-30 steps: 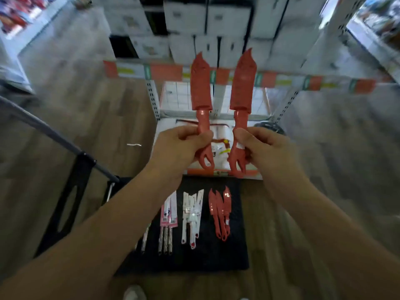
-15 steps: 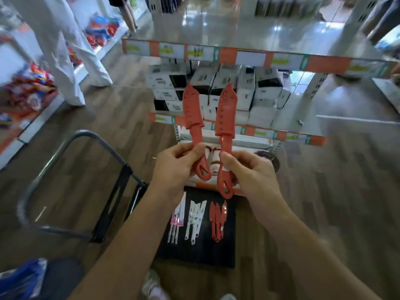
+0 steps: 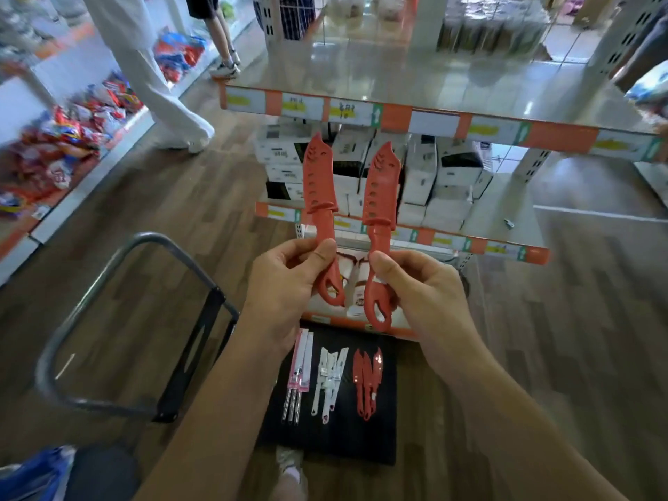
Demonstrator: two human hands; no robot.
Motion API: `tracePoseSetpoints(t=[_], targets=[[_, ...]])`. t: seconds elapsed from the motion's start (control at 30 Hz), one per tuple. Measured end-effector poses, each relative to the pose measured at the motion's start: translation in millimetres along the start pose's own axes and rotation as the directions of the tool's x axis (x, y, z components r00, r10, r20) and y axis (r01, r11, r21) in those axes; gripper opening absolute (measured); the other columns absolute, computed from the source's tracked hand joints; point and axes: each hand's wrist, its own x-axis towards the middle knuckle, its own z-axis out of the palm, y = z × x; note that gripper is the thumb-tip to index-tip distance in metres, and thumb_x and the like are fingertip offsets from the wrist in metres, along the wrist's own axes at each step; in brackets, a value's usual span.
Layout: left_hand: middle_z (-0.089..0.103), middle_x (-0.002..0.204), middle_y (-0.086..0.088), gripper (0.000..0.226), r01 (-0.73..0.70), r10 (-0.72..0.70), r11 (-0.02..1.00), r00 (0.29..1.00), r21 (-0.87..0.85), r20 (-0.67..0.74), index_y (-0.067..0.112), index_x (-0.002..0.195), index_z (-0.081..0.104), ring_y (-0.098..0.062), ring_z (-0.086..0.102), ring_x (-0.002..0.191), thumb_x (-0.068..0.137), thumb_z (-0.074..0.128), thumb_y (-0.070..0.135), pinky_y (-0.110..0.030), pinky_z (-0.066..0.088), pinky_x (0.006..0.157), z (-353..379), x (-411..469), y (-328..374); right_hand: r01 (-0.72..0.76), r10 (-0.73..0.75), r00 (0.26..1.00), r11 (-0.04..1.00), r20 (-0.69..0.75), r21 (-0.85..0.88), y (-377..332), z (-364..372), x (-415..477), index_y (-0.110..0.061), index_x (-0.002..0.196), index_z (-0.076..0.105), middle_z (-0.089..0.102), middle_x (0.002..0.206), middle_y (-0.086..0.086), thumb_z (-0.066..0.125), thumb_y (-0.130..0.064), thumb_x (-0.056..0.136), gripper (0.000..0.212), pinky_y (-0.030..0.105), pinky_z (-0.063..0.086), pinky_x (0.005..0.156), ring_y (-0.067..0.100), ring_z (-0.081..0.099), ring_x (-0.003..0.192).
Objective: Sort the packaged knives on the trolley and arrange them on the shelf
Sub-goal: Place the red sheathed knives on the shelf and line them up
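Observation:
My left hand (image 3: 285, 283) grips the handle of a red sheathed knife (image 3: 320, 182), blade end up. My right hand (image 3: 423, 287) grips a second red sheathed knife (image 3: 381, 189) the same way, just to its right. Both knives stand in front of the shelf unit (image 3: 415, 119). Below on the black trolley deck (image 3: 336, 435) lie three groups: pink-carded knives (image 3: 298, 377), white knives (image 3: 330, 381) and more red knives (image 3: 367, 381).
The trolley's grey handle bar (image 3: 108, 269) rises at the left. White boxes (image 3: 430, 175) fill the middle shelf. The top shelf surface (image 3: 433, 74) is shiny. Two people's legs (image 3: 162, 85) stand at the back left beside a display of colourful packets (image 3: 61, 146).
My view has risen from low by the shelf to higher up, bringing the top shelf and aisle into sight. Both hands keep the same hold on the two red knives.

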Motion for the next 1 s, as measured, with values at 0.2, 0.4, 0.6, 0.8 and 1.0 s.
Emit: tracePoseSetpoints(t=[0.2, 0.4, 0.6, 0.8, 1.0], targets=[[0.071, 0.081, -0.008, 0.028, -0.009, 0.007, 0.999, 0.999, 0.047, 0.043, 0.012, 0.091, 0.066, -0.021, 0.066, 0.069, 0.068, 0.068, 0.027, -0.037, 0.057, 0.070, -31.5, 76.6, 35.2, 0.023, -0.022, 0.999, 1.000, -0.036, 0.002, -11.9, 55.3, 63.6, -0.018, 0.079, 0.065, 0.062, 0.053, -0.014, 0.063, -0.025, 0.083, 0.008, 0.009, 0.041, 0.045, -0.002, 0.057, 0.048], [0.072, 0.067, 0.004, 0.015, -0.062, 0.050, 0.993, 0.993, 0.104, 0.108, 0.014, 0.088, 0.065, -0.006, 0.067, 0.057, 0.075, 0.065, 0.023, -0.016, 0.052, 0.050, -65.1, 167.1, 76.1, 0.012, -0.009, 0.998, 0.999, -0.070, 0.043, -31.0, 116.9, 141.3, -0.019, 0.080, 0.065, 0.063, 0.055, -0.011, 0.062, -0.028, 0.081, 0.010, 0.013, 0.045, 0.050, -0.001, 0.057, 0.050], [0.069, 0.066, 0.004, 0.013, -0.125, 0.105, 0.982, 0.985, 0.141, 0.140, 0.011, 0.090, 0.064, 0.000, 0.063, 0.051, 0.083, 0.060, 0.020, -0.010, 0.047, 0.046, -75.0, 248.2, 102.7, 0.043, -0.041, 0.994, 0.999, -0.105, 0.016, -47.0, 147.4, 212.8, -0.018, 0.081, 0.066, 0.060, 0.051, -0.016, 0.063, -0.029, 0.081, 0.012, 0.010, 0.042, 0.047, -0.003, 0.055, 0.046], [0.069, 0.073, 0.009, 0.025, -0.212, 0.185, 0.955, 0.972, 0.209, 0.144, 0.025, 0.085, 0.063, -0.003, 0.068, 0.062, 0.066, 0.059, 0.041, -0.013, 0.053, 0.056, -74.9, 320.9, 118.8, 0.058, -0.061, 0.991, 0.998, -0.118, -0.031, -60.8, 163.3, 277.7, -0.016, 0.079, 0.067, 0.060, 0.048, -0.014, 0.063, -0.032, 0.079, 0.016, 0.009, 0.042, 0.047, -0.001, 0.055, 0.044], [0.066, 0.076, 0.011, 0.009, -0.256, 0.234, 0.934, 0.965, 0.249, 0.117, 0.035, 0.082, 0.057, 0.002, 0.065, 0.063, 0.076, 0.063, 0.031, -0.013, 0.054, 0.059, -81.1, 379.2, 139.0, 0.021, -0.020, 0.988, 1.000, -0.152, 0.006, -80.4, 174.0, 342.5, -0.022, 0.079, 0.068, 0.071, 0.062, -0.008, 0.065, -0.042, 0.065, 0.025, 0.014, 0.049, 0.050, 0.004, 0.065, 0.053]])
